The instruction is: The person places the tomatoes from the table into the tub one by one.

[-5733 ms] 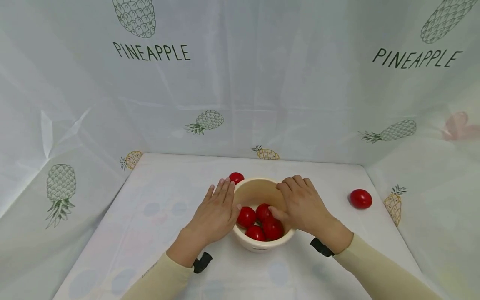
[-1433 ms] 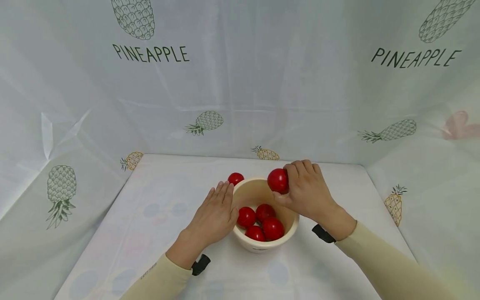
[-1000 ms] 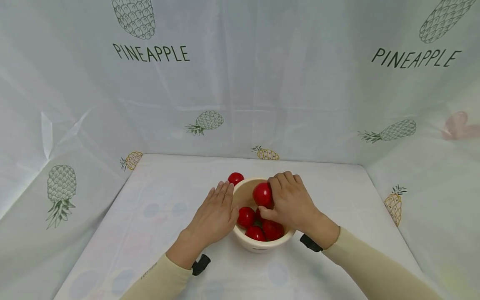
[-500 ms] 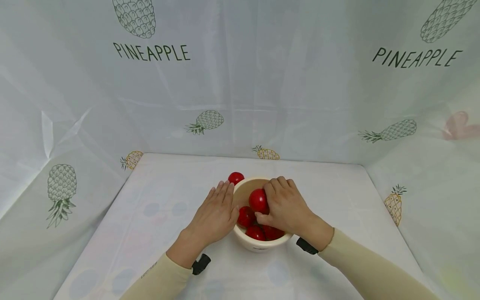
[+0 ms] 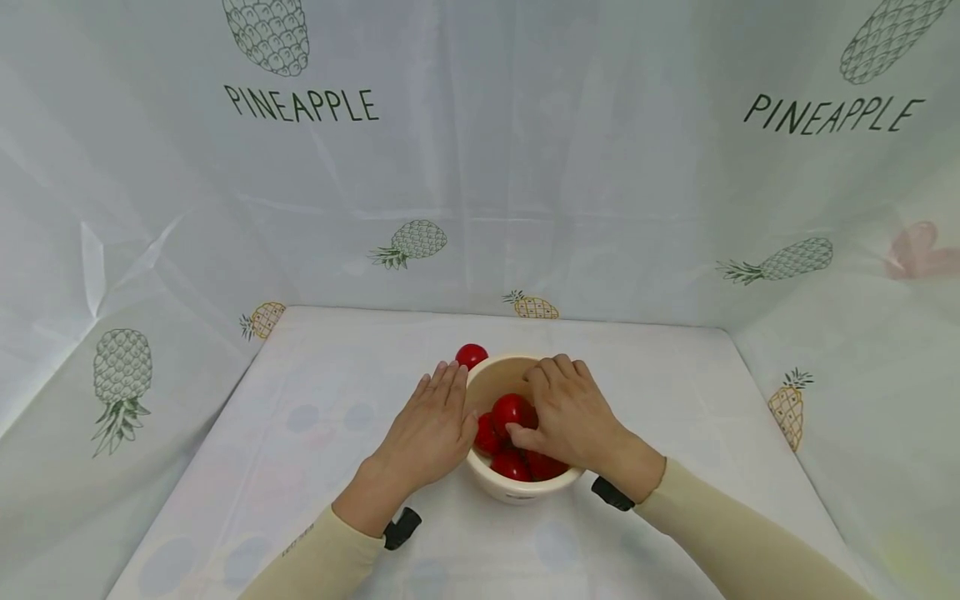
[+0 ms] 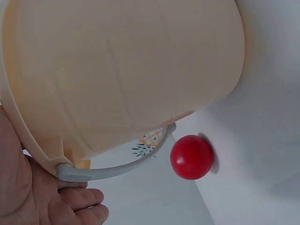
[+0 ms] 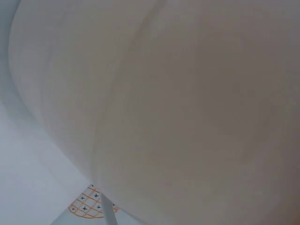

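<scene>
A cream bucket (image 5: 517, 493) with a grey handle (image 6: 126, 168) stands upright on the table, several red balls (image 5: 512, 465) inside it. My left hand (image 5: 427, 425) lies along its left side, fingers straight and touching the rim. Over the right rim reaches my right hand (image 5: 573, 417), its fingers loosely bent inside the bucket. Just left of its thumb, the topmost red ball (image 5: 513, 412) rests on the others, apart from the fingertips. The right hand hides part of the contents. In the right wrist view the bucket wall (image 7: 154, 108) fills most of the picture.
Another red ball (image 5: 472, 356) lies on the table behind the bucket's left side, also visible in the left wrist view. The white table (image 5: 315, 467) is bordered at the back and sides by a pineapple-print sheet (image 5: 480, 167).
The red ball from the table's right side has been carried into the bucket by my right hand. It has just dropped from the fingers onto the others. My left hand has stayed still.
</scene>
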### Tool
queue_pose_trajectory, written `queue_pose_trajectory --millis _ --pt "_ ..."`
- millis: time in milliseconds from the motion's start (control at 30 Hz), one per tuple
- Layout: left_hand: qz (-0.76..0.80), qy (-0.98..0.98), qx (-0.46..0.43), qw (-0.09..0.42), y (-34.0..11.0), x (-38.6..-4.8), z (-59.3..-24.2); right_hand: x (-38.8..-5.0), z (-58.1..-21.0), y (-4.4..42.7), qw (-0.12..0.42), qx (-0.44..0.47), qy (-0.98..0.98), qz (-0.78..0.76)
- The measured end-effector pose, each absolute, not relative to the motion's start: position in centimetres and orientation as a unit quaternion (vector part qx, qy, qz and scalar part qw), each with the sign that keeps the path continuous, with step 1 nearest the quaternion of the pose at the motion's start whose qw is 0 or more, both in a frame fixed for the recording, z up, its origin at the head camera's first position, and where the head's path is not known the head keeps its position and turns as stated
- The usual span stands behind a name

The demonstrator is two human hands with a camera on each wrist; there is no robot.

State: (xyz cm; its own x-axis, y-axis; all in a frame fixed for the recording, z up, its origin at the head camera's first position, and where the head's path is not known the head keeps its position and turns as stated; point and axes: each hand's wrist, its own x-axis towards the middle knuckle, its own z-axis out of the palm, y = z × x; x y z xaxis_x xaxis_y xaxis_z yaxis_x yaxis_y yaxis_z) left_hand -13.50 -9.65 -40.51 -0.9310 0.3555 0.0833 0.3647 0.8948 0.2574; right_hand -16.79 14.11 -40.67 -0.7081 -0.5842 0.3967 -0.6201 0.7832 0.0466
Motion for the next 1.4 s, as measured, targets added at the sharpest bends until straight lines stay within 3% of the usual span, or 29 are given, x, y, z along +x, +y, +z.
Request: queue_pose_trajectory --millis 467,600,1233,1400 --pt "-0.134 -0.973 -0.187 0.020 -9.8 -13.4 -40.4 -16.7 -41.3 18.1 0.302 0.253 -0.912 0.110" --pt "-0.135 -0.973 -0.185 0.023 -9.8 -13.4 -40.5 -16.6 -41.5 19.3 0.306 0.229 -0.917 0.115" --pt "-0.152 -0.970 -0.189 0.011 -10.8 -14.0 -40.7 -13.2 -41.2 19.4 0.081 0.213 -0.962 0.153" --pt "-0.182 -0.968 -0.164 0.061 -12.8 -16.3 -40.5 -13.3 -41.2 19.4 0.062 0.215 -0.962 0.156"
